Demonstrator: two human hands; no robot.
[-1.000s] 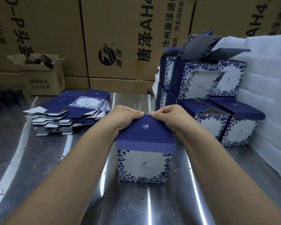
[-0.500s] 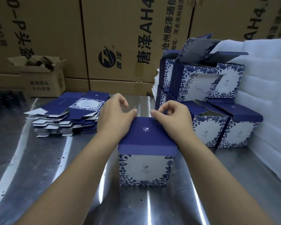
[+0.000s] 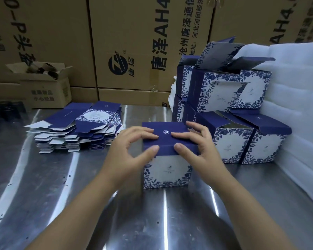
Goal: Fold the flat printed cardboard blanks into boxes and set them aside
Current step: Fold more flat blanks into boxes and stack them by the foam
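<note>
Box (image 3: 167, 170) under assembly stands upright at the centre of the metal table (image 3: 43, 186): navy lid closed flat with a small white emblem, white front panel framed by blue floral print; finished boxes (image 3: 231, 112) of the same print are stacked in two tiers just beyond it at right, several with flaps raised; stack of flat blanks (image 3: 79, 130) lies well apart at left. Brown shipping cartons (image 3: 134, 42) with black lettering form the back wall; white foam sheets (image 3: 296, 105) line the right edge; a small open carton (image 3: 42, 83) sits at far left. Left hand (image 3: 130, 152) and right hand (image 3: 201, 147) rest on the lid, fingers spread on top, thumbs against its front lip; neither hand is clenched.
</note>
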